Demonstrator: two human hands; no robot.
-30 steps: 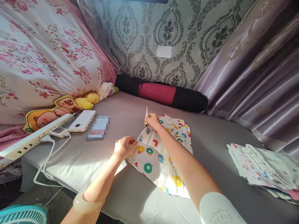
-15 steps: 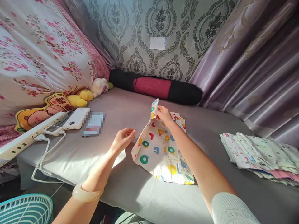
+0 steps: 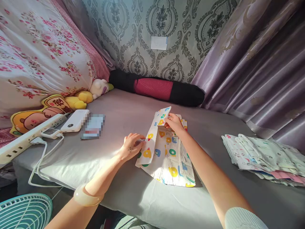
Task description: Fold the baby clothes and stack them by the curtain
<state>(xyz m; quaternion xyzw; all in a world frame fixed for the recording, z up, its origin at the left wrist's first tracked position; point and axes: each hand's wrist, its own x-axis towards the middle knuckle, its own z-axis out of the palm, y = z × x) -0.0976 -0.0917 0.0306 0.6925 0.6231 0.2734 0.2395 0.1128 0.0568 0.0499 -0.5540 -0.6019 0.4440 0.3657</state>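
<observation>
A small white baby shirt (image 3: 172,159), printed with coloured letters and animals, lies on the grey bed sheet in front of me. Its left side is folded inward as a long strip, and a line of snaps shows near its middle. My right hand (image 3: 175,123) pinches the upper end of this strip, the sleeve part, and holds it slightly raised. At the left fold, my left hand (image 3: 133,144) rests with fingers loosely stretched, their tips at the cloth edge. Whether the left fingertips grip any cloth is hard to see.
To the right is a stack of folded clothes (image 3: 264,159). A power strip (image 3: 30,135), power bank (image 3: 75,121) and blurred phone (image 3: 93,127) lie left, with plush toys (image 3: 81,99) behind. A black and red bolster (image 3: 154,88) lies against the wall; a teal basket (image 3: 26,210) stands lower left.
The shirt's left side has been turned over inward to the right. My right hand has shifted slightly right and down with it, and my left hand has come to the shirt's left edge.
</observation>
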